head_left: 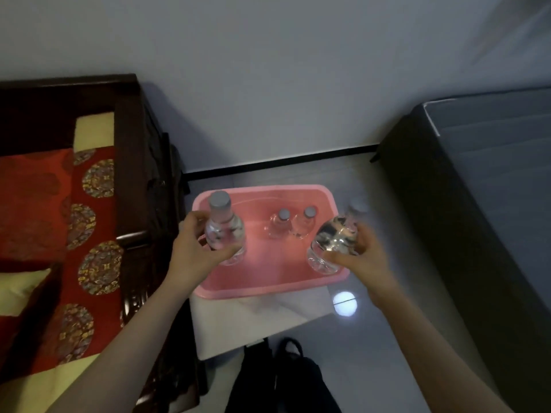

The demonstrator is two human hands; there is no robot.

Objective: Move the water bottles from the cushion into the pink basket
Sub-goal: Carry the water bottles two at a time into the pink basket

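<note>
On the grey floor by the pale wall I see the pink basket. Inside it, toward the far side, the left standing bottle and the right standing bottle sit side by side, both clear with grey caps. My left hand grips the upright bottle over the basket's left part. My right hand grips the tilted bottle, blurred, over the right rim. The red cushion lies at left.

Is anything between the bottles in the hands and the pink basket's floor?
Nothing visible does. The left hand holds the left bottle above the left side of the pink basket; the right hand holds the right bottle above its right rim. The two standing bottles at the back leave the front floor bare.
</note>
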